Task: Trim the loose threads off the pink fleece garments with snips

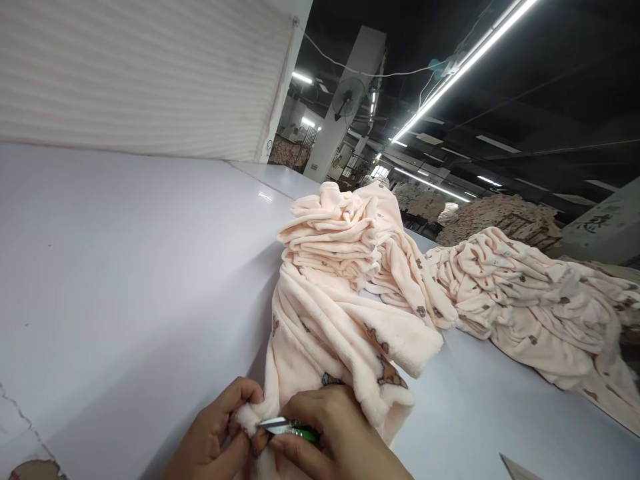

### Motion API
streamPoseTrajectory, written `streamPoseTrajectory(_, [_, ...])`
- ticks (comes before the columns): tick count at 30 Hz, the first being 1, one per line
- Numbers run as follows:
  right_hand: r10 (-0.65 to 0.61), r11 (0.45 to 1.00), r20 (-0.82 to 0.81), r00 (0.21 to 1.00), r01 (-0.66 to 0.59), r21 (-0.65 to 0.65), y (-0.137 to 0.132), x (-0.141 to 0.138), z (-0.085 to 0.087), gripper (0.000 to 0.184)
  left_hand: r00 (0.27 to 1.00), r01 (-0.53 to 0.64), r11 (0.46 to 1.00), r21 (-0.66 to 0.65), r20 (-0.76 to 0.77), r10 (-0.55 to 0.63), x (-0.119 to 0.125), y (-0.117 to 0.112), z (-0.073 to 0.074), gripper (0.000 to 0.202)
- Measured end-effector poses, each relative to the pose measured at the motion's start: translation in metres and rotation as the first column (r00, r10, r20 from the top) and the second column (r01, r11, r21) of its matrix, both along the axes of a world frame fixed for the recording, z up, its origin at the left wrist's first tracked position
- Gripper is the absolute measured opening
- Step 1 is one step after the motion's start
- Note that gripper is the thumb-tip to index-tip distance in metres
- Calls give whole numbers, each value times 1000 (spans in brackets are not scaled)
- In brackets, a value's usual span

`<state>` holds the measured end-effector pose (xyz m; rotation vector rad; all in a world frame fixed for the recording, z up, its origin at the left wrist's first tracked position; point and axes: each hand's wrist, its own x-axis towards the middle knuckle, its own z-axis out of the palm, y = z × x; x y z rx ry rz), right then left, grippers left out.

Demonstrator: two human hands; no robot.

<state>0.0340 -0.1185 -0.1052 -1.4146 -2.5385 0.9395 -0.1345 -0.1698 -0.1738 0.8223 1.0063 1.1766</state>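
My left hand (216, 433) pinches the near edge of a pale pink fleece garment (334, 327) printed with small brown bears, at the bottom centre of the head view. My right hand (340, 437) is closed around small thread snips (290, 428) with a green handle and silver blades. The blade tips point left at the pinched fabric edge between my two hands. The garment trails away from me up to a folded stack of the same fleece (333, 237).
A white table (125, 267) stretches left and ahead. A second heap of bear-print fleece (530, 303) lies on the right. More fabric piles (495, 217) sit beyond. A striped white wall panel (140, 73) stands at the back left. A pillar with a fan (347, 97) rises behind.
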Motion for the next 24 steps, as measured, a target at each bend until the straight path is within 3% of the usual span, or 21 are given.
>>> streamPoseTrajectory(6, [-123,991,-67,990,119,-55,-1,0,-12,24,1000,17,1000,-15,1,-17,2,2,8,25])
streamPoseTrajectory(9, [-65,988,-78,995,75,132,-3,-8,-30,32,999,18,1000,-16,40,-17,1,3,7,22])
streamPoseTrajectory(11, [-35,964,-62,997,50,261,-5,-12,-42,25,999,-16,999,31,43,15,-3,6,4,18])
streamPoseTrajectory(13, [-41,950,-84,996,65,305,-6,-13,-50,16,998,36,997,75,44,-40,-10,10,-2,19])
streamPoseTrajectory(17, [-64,978,-276,959,115,173,0,-10,-41,8,966,233,971,54,105,-238,-25,22,-12,34])
streamPoseTrajectory(20, [-93,979,-276,957,139,152,3,-9,-26,18,940,283,959,-6,200,-276,-28,26,-14,39])
streamPoseTrajectory(22, [-89,983,-255,963,127,135,1,-6,-20,15,923,302,953,-27,257,-285,-27,27,-12,37])
streamPoseTrajectory(24, [-70,995,-272,960,85,43,-4,-2,-17,16,911,313,949,-41,297,-288,-26,25,-7,37])
